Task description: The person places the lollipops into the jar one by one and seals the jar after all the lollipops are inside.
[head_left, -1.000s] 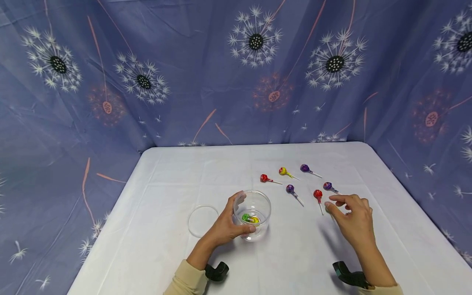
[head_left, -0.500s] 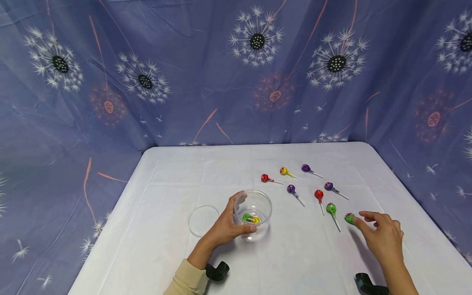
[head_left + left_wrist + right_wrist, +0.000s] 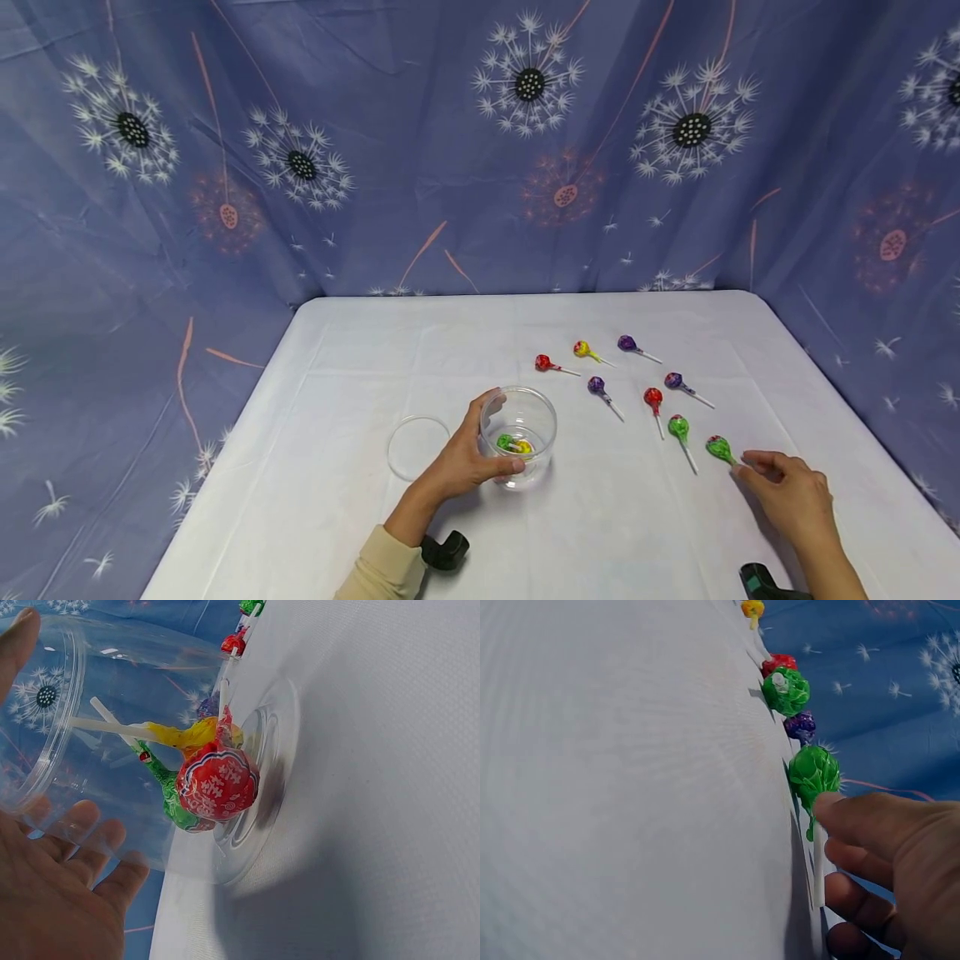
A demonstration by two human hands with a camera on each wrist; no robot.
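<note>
My left hand point(image 3: 465, 460) grips a clear round container point(image 3: 531, 477) from its left side, thumb across the front. Three lollipops lie inside in the left wrist view: red point(image 3: 217, 784), yellow point(image 3: 196, 735) and green point(image 3: 174, 799). At the right, my right hand point(image 3: 795, 498) has its thumb and fingers at the stick of a green lollipop point(image 3: 718, 448). In the right wrist view the thumb overlaps the stick point(image 3: 819, 870) just below the green wrapper point(image 3: 814, 772), with curled fingers beside it. The contact behind the thumb is hidden.
Another green lollipop point(image 3: 678, 427) lies left of my right hand. Red point(image 3: 653, 398), purple point(image 3: 673, 381) and yellow point(image 3: 582, 349) ones, among several, are spread farther back on the white table point(image 3: 337, 375). A clear ring-shaped lid point(image 3: 390, 454) lies left of the container.
My right hand has moved right and toward me, past one green lollipop, then down from the other's head to its stick. My left hand keeps its grip on the container.
</note>
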